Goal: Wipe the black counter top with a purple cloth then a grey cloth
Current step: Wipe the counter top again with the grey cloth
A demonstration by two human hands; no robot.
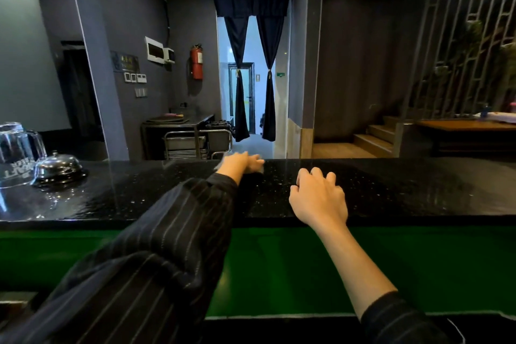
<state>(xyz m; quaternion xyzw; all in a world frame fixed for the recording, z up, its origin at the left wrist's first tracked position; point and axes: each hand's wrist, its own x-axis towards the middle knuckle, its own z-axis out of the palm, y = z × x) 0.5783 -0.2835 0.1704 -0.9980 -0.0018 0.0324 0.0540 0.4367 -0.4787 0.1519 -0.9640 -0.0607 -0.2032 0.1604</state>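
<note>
The black speckled counter top (418, 190) runs across the view, glossy and wet-looking at the left. My left hand (243, 162) reaches to its far edge, lying flat on a cloth (262, 168). Only thin pale greyish slivers of the cloth show beside the fingers, so its colour is hard to tell. My right hand (318, 195) rests nearer on the counter, fingers bent and spread, with nothing in it. No purple cloth is in view.
A silver service bell (57, 167) and upturned glass mugs (16, 148) stand at the counter's left end. A glass pane's edge (107, 148) rises there. A green surface (279, 260) lies below the counter's near edge. Beyond it are a metal trolley (195, 142) and stairs (374, 139).
</note>
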